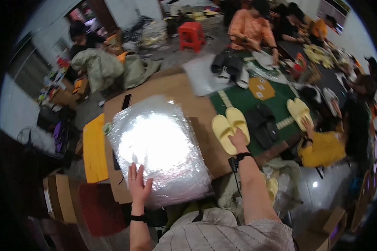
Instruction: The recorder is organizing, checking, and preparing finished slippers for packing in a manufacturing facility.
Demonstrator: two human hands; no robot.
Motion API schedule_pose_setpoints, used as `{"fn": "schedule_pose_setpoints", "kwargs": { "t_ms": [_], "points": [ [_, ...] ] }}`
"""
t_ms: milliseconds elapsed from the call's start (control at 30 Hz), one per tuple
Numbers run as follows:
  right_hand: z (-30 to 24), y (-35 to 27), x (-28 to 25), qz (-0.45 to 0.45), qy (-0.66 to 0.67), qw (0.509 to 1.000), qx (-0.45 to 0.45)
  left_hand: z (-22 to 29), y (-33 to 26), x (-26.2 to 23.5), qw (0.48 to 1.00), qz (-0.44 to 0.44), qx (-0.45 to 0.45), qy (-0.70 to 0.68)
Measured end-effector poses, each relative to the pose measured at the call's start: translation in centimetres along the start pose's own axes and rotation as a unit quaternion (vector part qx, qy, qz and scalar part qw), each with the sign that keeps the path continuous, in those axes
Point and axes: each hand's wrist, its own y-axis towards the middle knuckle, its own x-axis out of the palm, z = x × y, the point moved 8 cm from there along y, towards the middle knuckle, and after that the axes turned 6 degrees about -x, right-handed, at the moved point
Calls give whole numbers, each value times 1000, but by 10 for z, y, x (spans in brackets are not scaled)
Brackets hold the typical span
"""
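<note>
My left hand (139, 184) lies with its fingers apart on the near left part of a stack of clear plastic bags (184, 163), which glares brightly. To the right, my right hand (238, 140) grips a pair of pale yellow slippers (224, 133) at their near ends, the two side by side. Part of its fingers is hidden from sight. Just right of that pair lies a pair of black slippers (262, 123) on the green table surface (222, 100).
A co-worker in yellow (322, 148) touches another yellow pair (297, 109) at the right. Across the table a person in orange (251, 31) handles a white slipper (264, 60). A phone (127, 101) lies beyond the bags; a red stool (191, 35) stands behind.
</note>
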Motion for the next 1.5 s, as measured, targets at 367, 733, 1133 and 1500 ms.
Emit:
{"fn": "schedule_pose_setpoints", "kwargs": {
  "t_ms": [367,733,1133,1500],
  "points": [
    [-30,-59,38,59,-92,993,-50,-10,11,-8,986,-118,-65,-96],
    [-18,-142,60,50,-135,989,26,-12,4,-1,990,-125,-34,-62],
    [28,-239,-1,254,347,902,45,-13,1,0,996,-87,17,-21],
    [-210,-297,-95,230,342,897,-161,-11,4,-4,989,-141,17,37]
  ]
}}
